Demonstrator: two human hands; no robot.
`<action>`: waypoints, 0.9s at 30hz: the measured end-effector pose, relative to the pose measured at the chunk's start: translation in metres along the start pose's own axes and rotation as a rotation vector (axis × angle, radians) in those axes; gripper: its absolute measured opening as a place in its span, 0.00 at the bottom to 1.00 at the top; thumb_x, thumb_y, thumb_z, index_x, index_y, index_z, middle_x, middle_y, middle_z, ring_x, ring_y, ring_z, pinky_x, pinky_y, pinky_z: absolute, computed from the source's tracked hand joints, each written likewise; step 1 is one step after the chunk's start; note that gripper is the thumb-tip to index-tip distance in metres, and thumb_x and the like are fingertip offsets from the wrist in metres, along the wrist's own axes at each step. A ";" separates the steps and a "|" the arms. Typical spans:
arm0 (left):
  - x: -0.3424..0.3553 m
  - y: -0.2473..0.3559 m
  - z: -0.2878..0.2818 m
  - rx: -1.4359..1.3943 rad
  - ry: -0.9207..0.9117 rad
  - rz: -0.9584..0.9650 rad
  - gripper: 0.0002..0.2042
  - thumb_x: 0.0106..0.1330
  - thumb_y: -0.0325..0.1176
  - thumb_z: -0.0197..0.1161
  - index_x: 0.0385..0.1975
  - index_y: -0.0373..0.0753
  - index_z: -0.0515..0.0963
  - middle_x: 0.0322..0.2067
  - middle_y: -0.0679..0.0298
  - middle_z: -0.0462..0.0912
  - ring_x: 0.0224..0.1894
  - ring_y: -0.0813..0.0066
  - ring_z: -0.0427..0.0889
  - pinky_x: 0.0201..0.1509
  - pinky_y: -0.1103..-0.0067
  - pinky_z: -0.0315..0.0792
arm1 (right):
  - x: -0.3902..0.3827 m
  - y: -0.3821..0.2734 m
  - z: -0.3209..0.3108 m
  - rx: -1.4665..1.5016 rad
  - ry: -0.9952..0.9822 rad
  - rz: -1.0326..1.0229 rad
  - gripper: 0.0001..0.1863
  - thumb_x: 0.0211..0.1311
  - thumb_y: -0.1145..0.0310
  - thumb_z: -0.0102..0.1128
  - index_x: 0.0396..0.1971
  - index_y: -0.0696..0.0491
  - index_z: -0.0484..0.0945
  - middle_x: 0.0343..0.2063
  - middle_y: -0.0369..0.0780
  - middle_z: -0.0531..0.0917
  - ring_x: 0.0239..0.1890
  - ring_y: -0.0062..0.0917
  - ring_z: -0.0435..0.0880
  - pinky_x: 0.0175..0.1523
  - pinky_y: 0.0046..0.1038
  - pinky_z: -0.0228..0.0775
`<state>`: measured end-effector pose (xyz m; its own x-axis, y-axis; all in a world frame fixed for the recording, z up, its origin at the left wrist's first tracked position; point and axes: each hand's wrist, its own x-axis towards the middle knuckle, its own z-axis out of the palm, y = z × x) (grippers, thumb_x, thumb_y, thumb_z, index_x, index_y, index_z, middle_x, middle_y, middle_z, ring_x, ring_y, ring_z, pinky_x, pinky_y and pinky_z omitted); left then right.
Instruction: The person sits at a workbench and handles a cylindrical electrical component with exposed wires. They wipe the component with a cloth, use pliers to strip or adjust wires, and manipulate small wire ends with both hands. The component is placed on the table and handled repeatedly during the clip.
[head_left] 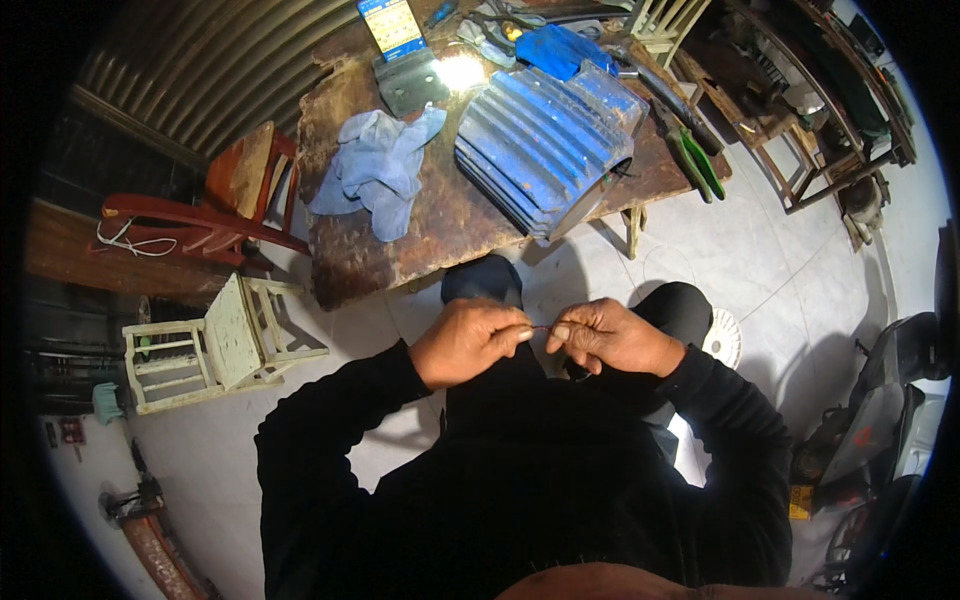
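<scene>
Above my lap, my left hand [470, 343] and my right hand [618, 338] face each other, a small gap between their fingertips. Across that gap runs a thin dark reddish strand [541, 327], too small to tell its kind. Each hand pinches one end between thumb and forefinger. Beyond them, a blue ribbed metal housing [545, 140], like a motor casing, lies on a worn wooden table [425, 245]. A crumpled light-blue cloth [375, 170] rests to its left. Green-handled pliers [697, 163] lie at the table's right edge.
A bright light [460, 72] shines beside a blue and yellow box [392, 28] at the back. On the left stand a reddish wooden chair [240, 190] and a small pale chair [235, 335]. A white round slotted object [723, 338] is on the floor to the right.
</scene>
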<state>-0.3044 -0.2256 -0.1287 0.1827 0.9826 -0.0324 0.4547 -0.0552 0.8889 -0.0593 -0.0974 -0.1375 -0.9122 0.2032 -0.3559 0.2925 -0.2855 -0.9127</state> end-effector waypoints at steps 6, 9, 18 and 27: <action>0.002 0.002 -0.018 -0.204 -0.138 -0.212 0.07 0.77 0.27 0.68 0.45 0.30 0.86 0.29 0.62 0.89 0.33 0.80 0.87 0.39 0.79 0.81 | 0.006 -0.007 -0.001 -0.201 0.063 -0.071 0.12 0.82 0.66 0.61 0.46 0.59 0.87 0.23 0.33 0.80 0.20 0.15 0.78 0.27 0.22 0.72; 0.004 0.008 -0.018 -0.197 -0.080 -0.319 0.06 0.76 0.27 0.68 0.43 0.29 0.85 0.29 0.61 0.89 0.34 0.80 0.88 0.39 0.78 0.82 | 0.012 -0.009 0.003 -0.369 0.119 -0.151 0.11 0.81 0.67 0.63 0.47 0.60 0.86 0.24 0.34 0.82 0.20 0.16 0.79 0.28 0.23 0.72; 0.016 0.015 -0.113 -0.196 0.416 -0.161 0.08 0.78 0.27 0.63 0.49 0.32 0.85 0.38 0.60 0.92 0.43 0.78 0.89 0.49 0.78 0.80 | 0.007 0.001 -0.028 -0.128 0.307 -0.066 0.23 0.77 0.64 0.68 0.62 0.63 0.78 0.27 0.35 0.83 0.24 0.14 0.80 0.32 0.21 0.75; 0.122 -0.016 -0.216 0.188 0.501 0.019 0.05 0.76 0.27 0.68 0.40 0.32 0.85 0.31 0.63 0.91 0.33 0.80 0.88 0.40 0.82 0.80 | -0.010 0.028 -0.041 -0.322 0.349 -0.002 0.18 0.77 0.64 0.68 0.56 0.62 0.82 0.28 0.41 0.84 0.22 0.19 0.80 0.34 0.27 0.75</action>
<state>-0.4773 -0.0670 -0.0482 -0.2254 0.9427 0.2462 0.6118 -0.0597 0.7887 -0.0303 -0.0687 -0.1679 -0.7779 0.5216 -0.3504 0.4156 0.0087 -0.9095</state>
